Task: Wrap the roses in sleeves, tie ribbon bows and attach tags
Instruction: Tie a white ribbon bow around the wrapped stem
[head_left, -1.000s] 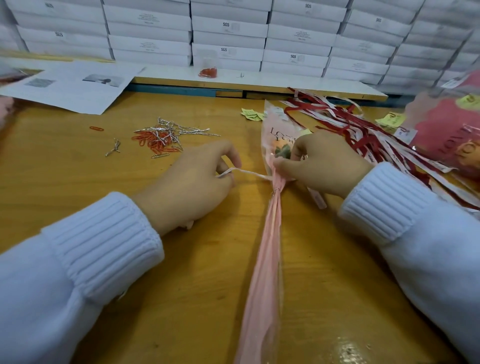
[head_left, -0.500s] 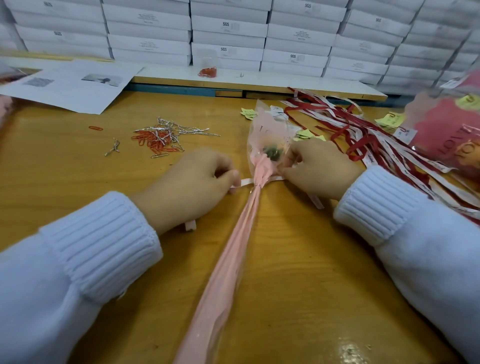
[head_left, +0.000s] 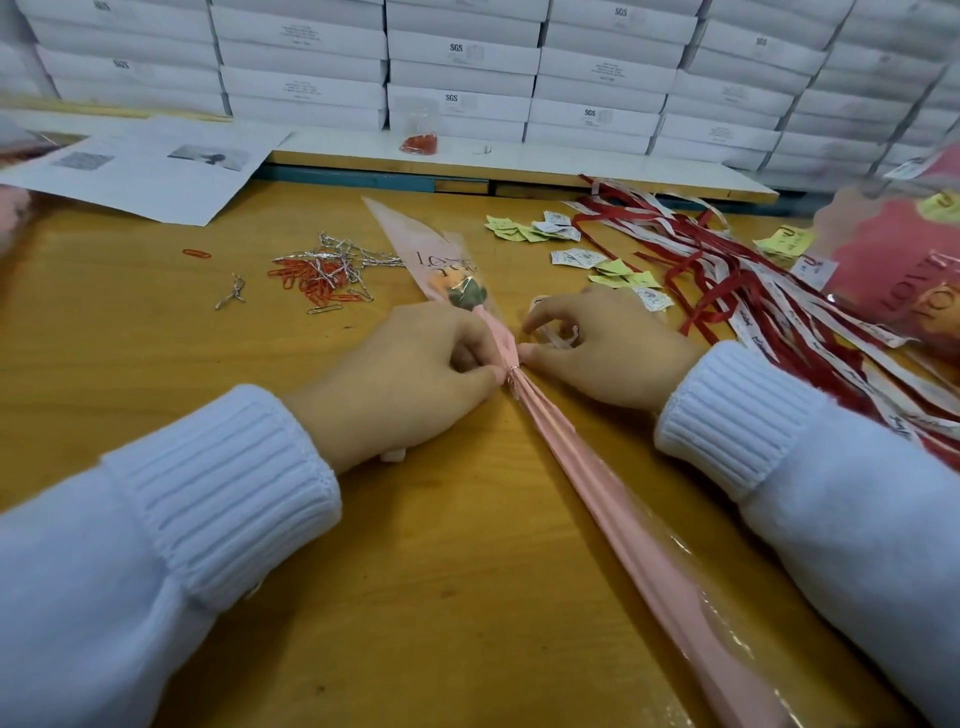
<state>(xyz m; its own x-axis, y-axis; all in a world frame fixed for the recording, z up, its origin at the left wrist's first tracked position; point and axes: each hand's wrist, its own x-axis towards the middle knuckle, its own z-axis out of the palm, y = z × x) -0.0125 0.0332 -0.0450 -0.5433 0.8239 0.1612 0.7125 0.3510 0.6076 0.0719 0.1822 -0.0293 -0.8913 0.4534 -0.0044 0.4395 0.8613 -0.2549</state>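
Observation:
A pink sleeve (head_left: 613, 493) with a rose (head_left: 457, 288) inside lies diagonally on the wooden table (head_left: 130, 353), its open top pointing far left and its gathered tail running to the near right. A wire tie cinches the sleeve's neck between my hands. My left hand (head_left: 410, 374) pinches the sleeve at the neck, and a white ribbon end pokes out under its palm. Just right of the neck, my right hand (head_left: 602, 348) pinches a white ribbon (head_left: 558, 338) in its fingertips.
Red and white ribbons (head_left: 753, 291) lie piled at the right beside finished pink sleeves (head_left: 893, 270). Yellow and white tags (head_left: 540, 231) are scattered behind my right hand. Paper clips and wire ties (head_left: 322, 270) sit at the left. Printed sheets (head_left: 150, 166) and stacked white boxes (head_left: 462, 57) stand behind.
The sleeve has swung round: its tail now runs to the near right and its top leans far left. Both hands have closed in on the neck with the ribbon.

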